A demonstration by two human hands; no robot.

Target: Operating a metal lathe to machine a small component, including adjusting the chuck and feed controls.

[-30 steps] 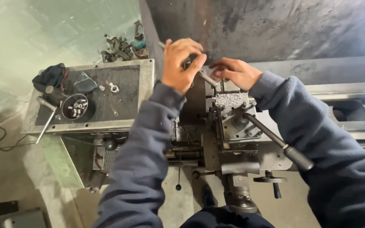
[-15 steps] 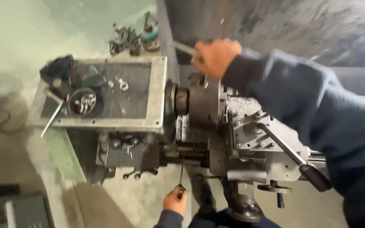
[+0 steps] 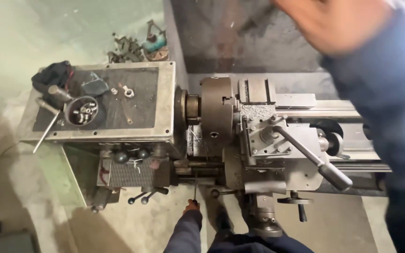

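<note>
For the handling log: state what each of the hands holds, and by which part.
Left hand grips the lower end of a thin lever under the lathe. Right hand is blurred; nothing seen in it.

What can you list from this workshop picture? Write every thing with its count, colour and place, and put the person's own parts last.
lathe: one, grey metal, centre, seen from above
chuck: one, grey, round, right of the headstock
headstock top: one, dark mat, left of centre
round tin of small parts: one, dark, on the headstock top
dark cloth: one, black, far left corner of the headstock top
long lever: one, dark, with black grip, over the tool post
scrap metal pieces: a heap, on the floor beyond the headstock
left hand: one, on a thin lever below the lathe
right hand: one, blurred, raised at the top right
</note>
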